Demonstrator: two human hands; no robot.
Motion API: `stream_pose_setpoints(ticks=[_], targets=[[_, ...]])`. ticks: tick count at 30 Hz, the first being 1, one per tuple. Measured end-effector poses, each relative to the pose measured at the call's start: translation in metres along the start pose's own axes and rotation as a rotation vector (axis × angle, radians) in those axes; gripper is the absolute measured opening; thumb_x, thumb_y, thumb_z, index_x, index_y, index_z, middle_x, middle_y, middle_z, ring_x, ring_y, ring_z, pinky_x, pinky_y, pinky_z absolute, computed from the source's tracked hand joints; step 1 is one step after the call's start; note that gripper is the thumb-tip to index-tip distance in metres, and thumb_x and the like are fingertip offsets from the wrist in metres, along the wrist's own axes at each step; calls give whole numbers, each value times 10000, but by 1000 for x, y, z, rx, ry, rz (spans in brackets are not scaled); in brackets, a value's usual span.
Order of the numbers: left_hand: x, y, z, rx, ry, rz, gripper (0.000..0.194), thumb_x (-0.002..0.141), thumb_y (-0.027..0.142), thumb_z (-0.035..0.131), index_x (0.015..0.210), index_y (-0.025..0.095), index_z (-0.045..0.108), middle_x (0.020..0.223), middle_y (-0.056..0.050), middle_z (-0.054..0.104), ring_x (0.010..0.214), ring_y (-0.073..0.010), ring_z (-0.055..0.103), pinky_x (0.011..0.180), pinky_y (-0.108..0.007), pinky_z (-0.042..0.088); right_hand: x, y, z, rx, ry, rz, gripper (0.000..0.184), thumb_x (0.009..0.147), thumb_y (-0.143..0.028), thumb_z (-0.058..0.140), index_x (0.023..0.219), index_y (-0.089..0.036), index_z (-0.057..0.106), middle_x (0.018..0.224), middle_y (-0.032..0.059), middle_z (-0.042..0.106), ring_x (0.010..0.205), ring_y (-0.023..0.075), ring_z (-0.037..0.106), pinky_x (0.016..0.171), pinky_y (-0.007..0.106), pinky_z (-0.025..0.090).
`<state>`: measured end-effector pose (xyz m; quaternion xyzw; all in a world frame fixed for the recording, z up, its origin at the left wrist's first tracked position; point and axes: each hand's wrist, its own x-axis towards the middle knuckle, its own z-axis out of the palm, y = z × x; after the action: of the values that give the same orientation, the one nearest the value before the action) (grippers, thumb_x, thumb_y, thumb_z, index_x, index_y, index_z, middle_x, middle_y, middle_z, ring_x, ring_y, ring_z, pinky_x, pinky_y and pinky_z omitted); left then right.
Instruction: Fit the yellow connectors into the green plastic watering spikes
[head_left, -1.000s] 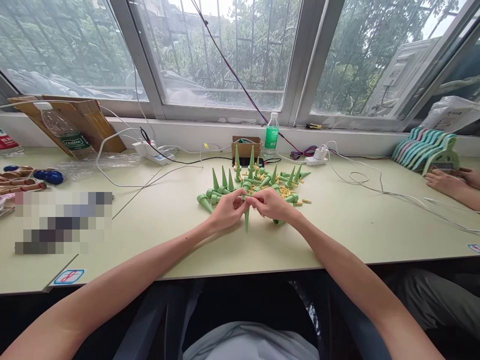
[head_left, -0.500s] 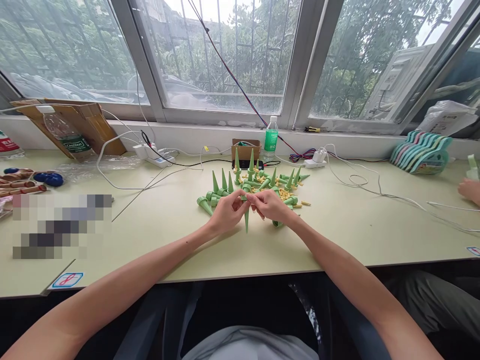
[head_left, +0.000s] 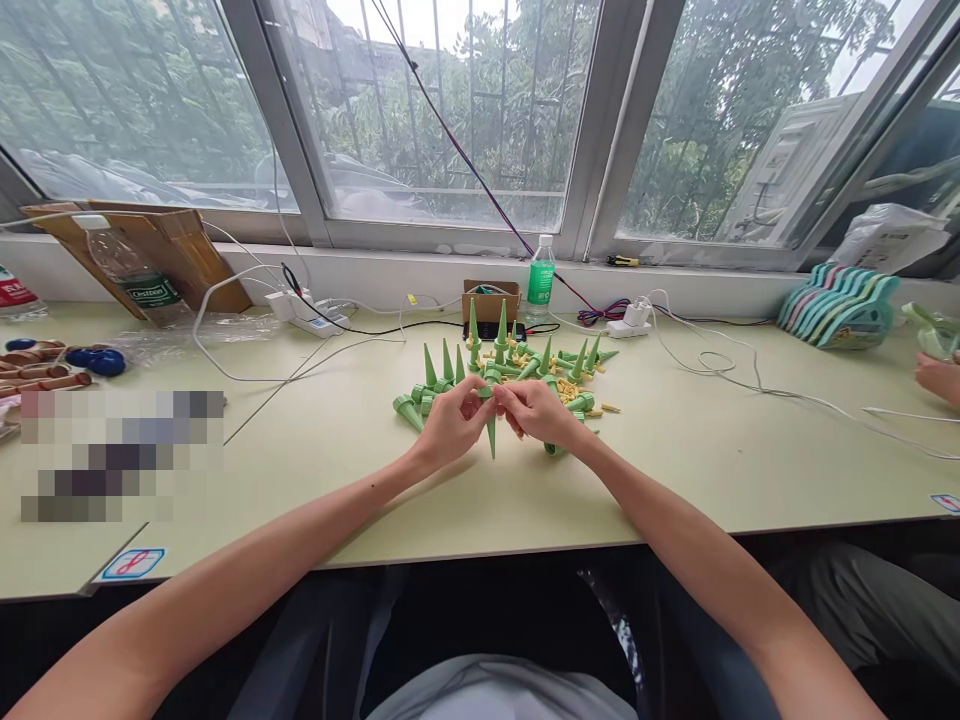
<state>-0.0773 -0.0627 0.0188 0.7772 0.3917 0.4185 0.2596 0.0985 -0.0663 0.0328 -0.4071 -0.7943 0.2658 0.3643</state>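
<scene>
My left hand [head_left: 452, 420] is closed around the wide collar of a green plastic plant watering spike [head_left: 492, 437], whose tip points down over the table. Against the top of this spike, my right hand [head_left: 535, 408] presses its thumb and fingertips together; whatever sits between them is hidden. Just beyond both hands lies a cluster of similar green spikes [head_left: 430, 367], several standing tip up and others on their sides. Small yellow pegs [head_left: 611, 408] are scattered among them.
Behind the cluster are a phone, a small cardboard box [head_left: 491, 299] and a green-labelled bottle [head_left: 540, 280]. White cables [head_left: 757, 375] cross the table on both sides. Teal hangers [head_left: 840, 308] stand at right, near another person's hand [head_left: 939, 378]. Wooden-handled items [head_left: 46, 380] lie far left.
Both hands stay at the same spot, with the held spike shifted very slightly. At the far right, the other person's hand has brought more of a pale green item into view.
</scene>
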Motion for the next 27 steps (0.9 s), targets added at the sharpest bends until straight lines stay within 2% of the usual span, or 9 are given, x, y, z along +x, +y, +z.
stream_pose_setpoints(ticks=[18, 27], targets=[[0, -2, 1, 0, -15, 34, 207, 907, 396, 522, 881, 191, 518, 566, 46, 517, 447, -77, 428, 467, -201, 335, 0, 0, 0, -21, 4, -10, 569, 974, -578, 334, 610, -169, 490, 449, -25, 526, 452, 92, 494, 605, 220, 397], [-1, -1, 0, -13, -47, 24, 205, 909, 392, 512, 877, 190, 519, 563, 46, 497, 455, -79, 416, 463, -200, 330, 0, -2, 0, -141, 23, -35, 525, 993, -504, 345, 607, -176, 483, 477, -18, 510, 488, 104, 457, 580, 235, 344]])
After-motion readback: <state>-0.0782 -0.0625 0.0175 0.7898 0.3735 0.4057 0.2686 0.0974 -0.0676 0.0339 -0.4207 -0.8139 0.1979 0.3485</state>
